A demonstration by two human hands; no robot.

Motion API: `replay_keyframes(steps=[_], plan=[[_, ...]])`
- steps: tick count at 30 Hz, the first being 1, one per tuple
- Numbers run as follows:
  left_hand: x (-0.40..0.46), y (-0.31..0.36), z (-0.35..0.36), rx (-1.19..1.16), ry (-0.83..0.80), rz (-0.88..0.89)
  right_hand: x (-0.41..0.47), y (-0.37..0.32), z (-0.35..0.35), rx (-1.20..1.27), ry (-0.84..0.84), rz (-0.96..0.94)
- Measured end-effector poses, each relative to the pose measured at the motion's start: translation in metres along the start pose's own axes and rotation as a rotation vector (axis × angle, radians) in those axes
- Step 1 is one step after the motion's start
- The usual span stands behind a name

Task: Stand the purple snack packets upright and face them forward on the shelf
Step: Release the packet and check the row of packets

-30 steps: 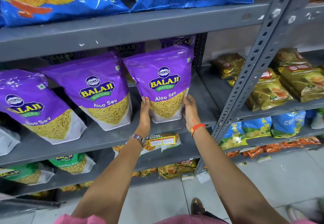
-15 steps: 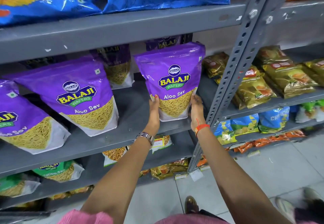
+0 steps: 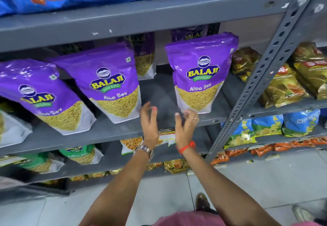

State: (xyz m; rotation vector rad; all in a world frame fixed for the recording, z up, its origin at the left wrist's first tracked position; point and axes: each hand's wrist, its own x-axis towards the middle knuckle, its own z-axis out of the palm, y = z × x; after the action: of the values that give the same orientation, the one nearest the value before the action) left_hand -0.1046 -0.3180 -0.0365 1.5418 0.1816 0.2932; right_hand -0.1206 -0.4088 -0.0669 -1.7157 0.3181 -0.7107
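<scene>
Your left hand [image 3: 149,119] and right hand [image 3: 185,125] hung empty in front of the grey shelf [image 3: 106,130], fingers loosely spread and a little blurred, each grip open on nothing. Your right fingertips sat just below the bottom corner of the right packet [image 3: 200,73]; whether they touched it cannot be told. Your left hand was apart from it, over the bare gap of shelf to its left. You wore a watch [image 3: 144,150] on the left wrist and an orange band [image 3: 186,147] on the right.

The right packet stood upright at the shelf's front, its purple face forward, just left of the grey upright post [image 3: 261,77]. Left of the gap, the middle packet [image 3: 108,82] leaned back with its face forward, and farther left the left packet [image 3: 40,95] leaned back too. More purple packets [image 3: 144,56] stood in shadow behind the right packet and the gap.
</scene>
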Motion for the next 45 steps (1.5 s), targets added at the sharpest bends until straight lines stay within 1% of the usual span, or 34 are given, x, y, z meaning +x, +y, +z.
replay_keyframes(steps=[2, 4, 5, 7, 9, 13, 14, 16, 18, 21, 27, 33, 34, 35, 38, 39, 40, 42, 44, 45], plan=[[0.001, 0.007, -0.035, 0.012, 0.245, 0.104, -0.011, -0.014, 0.026, 0.038, -0.143, -0.046], [0.009, 0.015, -0.065, -0.005, 0.424, 0.146, -0.011, -0.025, 0.051, 0.063, -0.272, -0.052], [0.016, 0.019, -0.078, -0.017, 0.473, 0.148, -0.008, -0.029, 0.065, 0.081, -0.323, -0.027], [0.036, 0.023, -0.101, -0.042, 0.510, 0.104, 0.001, -0.039, 0.088, 0.139, -0.413, 0.106], [0.057, 0.027, -0.117, -0.084, 0.451, 0.045, 0.010, -0.049, 0.104, 0.192, -0.496, 0.217], [0.088, 0.033, -0.129, -0.097, 0.195, -0.024, 0.025, -0.054, 0.126, 0.225, -0.614, 0.325], [0.093, 0.033, -0.129, -0.101, 0.152, -0.055, 0.026, -0.054, 0.128, 0.234, -0.637, 0.339], [0.098, 0.035, -0.127, -0.093, 0.127, -0.115, 0.025, -0.058, 0.127, 0.253, -0.661, 0.336], [0.100, 0.032, -0.127, -0.102, 0.107, -0.103, 0.021, -0.056, 0.124, 0.280, -0.635, 0.341], [0.095, 0.027, -0.122, -0.115, 0.072, -0.040, 0.017, -0.050, 0.117, 0.361, -0.580, 0.338], [0.078, 0.023, -0.109, -0.153, -0.071, -0.084, 0.014, -0.044, 0.095, 0.424, -0.448, 0.359], [0.071, 0.029, -0.106, -0.174, -0.107, -0.088, 0.014, -0.046, 0.090, 0.424, -0.442, 0.388], [0.071, 0.030, -0.107, -0.164, -0.118, -0.092, 0.012, -0.046, 0.090, 0.426, -0.414, 0.389], [0.069, 0.030, -0.108, -0.145, -0.121, -0.095, 0.008, -0.046, 0.090, 0.409, -0.352, 0.386], [0.060, 0.026, -0.118, -0.092, -0.058, -0.092, -0.016, -0.045, 0.089, 0.280, -0.069, 0.284], [0.056, 0.022, -0.124, -0.092, -0.021, -0.090, -0.026, -0.044, 0.089, 0.222, -0.011, 0.226], [0.052, 0.018, -0.131, -0.092, 0.015, -0.093, -0.037, -0.045, 0.091, 0.152, 0.012, 0.172], [0.044, 0.010, -0.148, -0.074, 0.077, -0.114, -0.059, -0.047, 0.098, 0.041, 0.002, 0.108], [0.039, 0.003, -0.169, -0.082, 0.131, -0.107, -0.077, -0.053, 0.109, 0.006, -0.019, 0.064], [0.038, 0.001, -0.180, -0.097, 0.166, -0.078, -0.086, -0.058, 0.116, 0.009, -0.048, 0.013]])
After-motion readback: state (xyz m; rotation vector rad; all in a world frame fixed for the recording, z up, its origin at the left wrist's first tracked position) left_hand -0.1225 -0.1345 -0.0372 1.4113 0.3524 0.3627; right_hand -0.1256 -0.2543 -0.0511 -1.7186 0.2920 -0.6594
